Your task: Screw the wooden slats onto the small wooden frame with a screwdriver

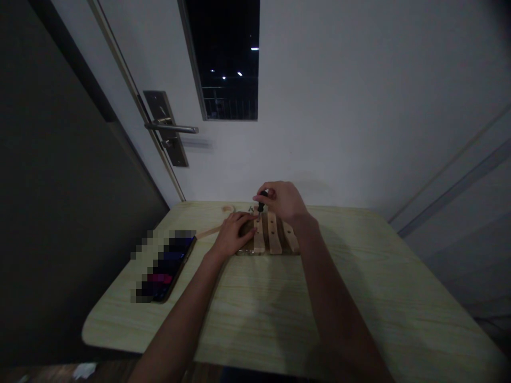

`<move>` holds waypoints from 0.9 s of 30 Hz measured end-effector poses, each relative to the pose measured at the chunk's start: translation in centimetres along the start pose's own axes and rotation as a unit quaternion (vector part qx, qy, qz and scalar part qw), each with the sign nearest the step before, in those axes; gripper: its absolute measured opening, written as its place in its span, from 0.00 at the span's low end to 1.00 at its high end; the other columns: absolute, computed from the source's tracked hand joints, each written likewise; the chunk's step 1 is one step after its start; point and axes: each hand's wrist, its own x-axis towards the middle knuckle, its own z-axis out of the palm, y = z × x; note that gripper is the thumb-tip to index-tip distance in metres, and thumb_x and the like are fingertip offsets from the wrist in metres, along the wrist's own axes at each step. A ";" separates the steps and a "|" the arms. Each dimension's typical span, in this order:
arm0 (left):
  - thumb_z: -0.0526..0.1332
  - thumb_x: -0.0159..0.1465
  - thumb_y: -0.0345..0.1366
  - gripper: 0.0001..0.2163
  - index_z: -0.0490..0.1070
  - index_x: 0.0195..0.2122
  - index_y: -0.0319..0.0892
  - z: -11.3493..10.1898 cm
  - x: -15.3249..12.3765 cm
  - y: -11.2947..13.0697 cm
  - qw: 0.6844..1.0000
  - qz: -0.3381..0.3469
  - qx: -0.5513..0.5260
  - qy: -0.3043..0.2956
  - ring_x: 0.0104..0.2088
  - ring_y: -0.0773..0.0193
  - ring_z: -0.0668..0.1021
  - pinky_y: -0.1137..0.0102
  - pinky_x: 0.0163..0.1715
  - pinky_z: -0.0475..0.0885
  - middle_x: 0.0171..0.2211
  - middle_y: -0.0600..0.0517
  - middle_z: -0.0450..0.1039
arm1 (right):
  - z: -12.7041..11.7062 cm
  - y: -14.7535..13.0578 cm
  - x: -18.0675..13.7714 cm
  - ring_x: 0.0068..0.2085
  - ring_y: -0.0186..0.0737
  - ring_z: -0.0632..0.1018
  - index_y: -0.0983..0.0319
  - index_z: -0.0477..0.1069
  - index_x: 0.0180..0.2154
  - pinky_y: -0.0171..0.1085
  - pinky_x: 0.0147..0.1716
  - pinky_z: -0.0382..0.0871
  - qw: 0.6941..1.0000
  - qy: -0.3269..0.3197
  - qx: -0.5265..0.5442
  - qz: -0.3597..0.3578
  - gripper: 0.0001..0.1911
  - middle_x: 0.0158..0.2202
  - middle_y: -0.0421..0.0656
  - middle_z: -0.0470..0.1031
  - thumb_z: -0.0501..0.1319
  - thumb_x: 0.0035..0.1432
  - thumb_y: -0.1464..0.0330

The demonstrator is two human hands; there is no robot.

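A small screwdriver (262, 202) with a black handle stands nearly upright, pinched from above by my right hand (281, 199). Its tip points down at a hole in the leftmost of several pale wooden pieces (259, 242). These pieces have dark holes and lie side by side across a brownish, shiny base (247, 248). My left hand (233, 234) steadies the leftmost piece, with the index finger near the screwdriver tip and the thumb against the wood. Some small metal bits, perhaps screws (251, 209), show just behind the left fingers.
Left of my hands, a phone (175, 268) lies on the pale wood-grain table (247, 319), its screen partly pixelated. A thin wooden stick (208, 232) and a curved wooden piece (228, 208) lie near my left hand. Behind the table stands a white door (339, 106) with a metal handle (171, 127).
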 end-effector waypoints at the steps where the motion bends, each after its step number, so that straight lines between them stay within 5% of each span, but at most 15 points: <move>1: 0.56 0.64 0.42 0.15 0.68 0.51 0.46 0.0 0.0 0.0 1.000 0.001 0.002 0.001 0.49 0.56 0.70 0.59 0.52 0.64 0.48 0.48 0.69 | 0.1 0.0 0.0 0.29 0.36 0.74 0.60 0.77 0.34 0.35 0.31 0.64 1.000 0.000 0.008 -0.008 0.10 0.27 0.42 0.76 0.62 0.56 0.61; 9: 0.56 0.64 0.42 0.15 0.69 0.50 0.45 0.2 0.0 -0.2 1.000 0.005 0.003 0.005 0.49 0.56 0.71 0.60 0.51 0.65 0.48 0.48 0.70 | 0.1 0.1 -0.3 0.35 0.36 0.75 0.65 0.75 0.44 0.35 0.37 0.68 0.998 0.003 0.031 -0.058 0.13 0.40 0.49 0.76 0.56 0.58 0.72; 16: 0.57 0.64 0.42 0.15 0.68 0.51 0.45 0.1 0.0 -0.1 1.000 0.001 0.010 0.003 0.49 0.56 0.70 0.59 0.51 0.65 0.48 0.48 0.70 | 0.0 0.2 -0.3 0.27 0.33 0.71 0.59 0.74 0.37 0.33 0.29 0.62 1.000 0.006 0.012 -0.023 0.08 0.26 0.40 0.74 0.61 0.57 0.64; 20: 0.56 0.64 0.42 0.15 0.68 0.51 0.46 0.1 -0.1 0.0 1.000 0.004 0.009 0.008 0.49 0.55 0.70 0.59 0.51 0.65 0.48 0.48 0.69 | 0.1 0.2 -0.1 0.27 0.33 0.70 0.62 0.71 0.28 0.33 0.27 0.59 1.000 0.018 0.008 0.001 0.15 0.25 0.40 0.72 0.65 0.51 0.56; 27: 0.57 0.64 0.42 0.15 0.69 0.50 0.46 0.2 0.0 -0.1 1.000 -0.001 0.008 0.010 0.49 0.55 0.71 0.59 0.51 0.65 0.48 0.48 0.70 | 0.3 -0.1 0.0 0.29 0.33 0.74 0.61 0.73 0.38 0.34 0.32 0.65 0.991 -0.019 0.128 -0.020 0.06 0.31 0.42 0.76 0.60 0.58 0.68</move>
